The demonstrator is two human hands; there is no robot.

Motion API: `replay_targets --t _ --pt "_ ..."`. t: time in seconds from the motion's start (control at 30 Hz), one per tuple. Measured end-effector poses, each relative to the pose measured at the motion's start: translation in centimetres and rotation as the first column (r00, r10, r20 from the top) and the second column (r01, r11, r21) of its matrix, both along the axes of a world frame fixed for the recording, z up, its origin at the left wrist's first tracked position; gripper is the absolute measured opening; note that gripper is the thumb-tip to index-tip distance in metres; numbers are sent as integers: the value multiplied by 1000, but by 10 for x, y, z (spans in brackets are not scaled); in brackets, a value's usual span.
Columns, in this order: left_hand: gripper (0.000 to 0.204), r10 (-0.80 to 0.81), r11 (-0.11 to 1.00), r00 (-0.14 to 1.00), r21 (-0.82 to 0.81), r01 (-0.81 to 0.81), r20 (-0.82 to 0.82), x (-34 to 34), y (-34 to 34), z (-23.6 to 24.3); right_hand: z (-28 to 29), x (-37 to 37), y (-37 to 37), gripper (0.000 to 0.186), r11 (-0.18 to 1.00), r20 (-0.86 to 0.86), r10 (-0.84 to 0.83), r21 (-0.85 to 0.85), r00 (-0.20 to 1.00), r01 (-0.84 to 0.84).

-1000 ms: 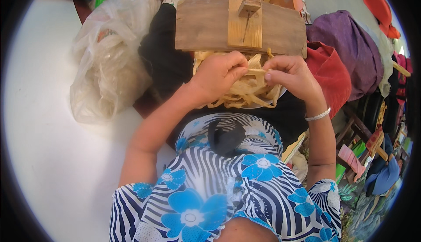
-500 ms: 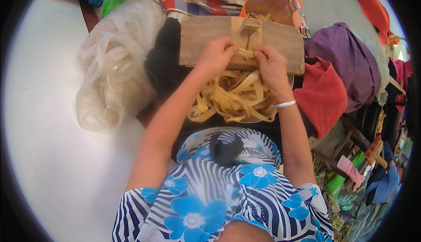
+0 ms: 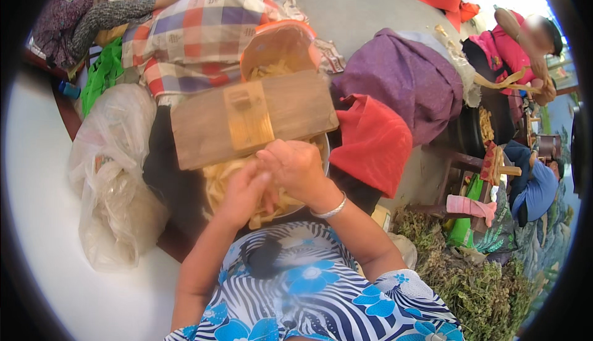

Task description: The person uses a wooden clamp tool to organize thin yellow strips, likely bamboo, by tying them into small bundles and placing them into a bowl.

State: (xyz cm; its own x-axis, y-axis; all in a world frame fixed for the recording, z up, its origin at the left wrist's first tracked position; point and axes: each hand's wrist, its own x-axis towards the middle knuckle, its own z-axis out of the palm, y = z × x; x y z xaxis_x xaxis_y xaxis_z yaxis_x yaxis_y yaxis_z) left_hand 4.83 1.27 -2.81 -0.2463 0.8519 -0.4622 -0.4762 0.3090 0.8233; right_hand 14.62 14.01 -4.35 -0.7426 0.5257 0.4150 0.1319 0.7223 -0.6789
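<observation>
left hand, right hand, touching, fingers curled

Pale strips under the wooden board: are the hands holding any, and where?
Both hands, left hand and right hand, pinch pale strips between them; the exact grip point is hidden.

The pale floor carries everything here. Just left of the person's fingers lies a crumpled clear plastic bag, with a dark cloth between it and them. Beyond the fingertips rests a checked cloth bundle. To their right sit a red cloth bag and, touching it on the far side, a purple bundle. Further right and nearer — a heap of dried greenish plants spread on the ground.
</observation>
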Motion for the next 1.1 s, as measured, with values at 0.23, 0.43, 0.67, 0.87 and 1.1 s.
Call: replay_targets --t 0.23,0.43,0.67,0.87,1.1 --pt "15 -50 996 758 22 85 -651 -20 -59 94 49 36 -14 15 842 114 513 -261 851 -472" --pt "21 72 898 778 379 222 -625 -21 -39 113 108 38 -39 21 259 -535 551 -619 640 -741" --pt "35 173 941 985 296 -162 -11 13 2 7 10 -3 -26 18 798 -145 -104 -602 984 -5" --pt "12 35 998 998 56 -38 48 -4 -6 -26 -13 4 -16 14 991 85 -108 -69 990 114" --pt "20 84 992 272 105 64 -959 2 -16 -37 -31 22 -23 18 604 289 142 -783 947 148"
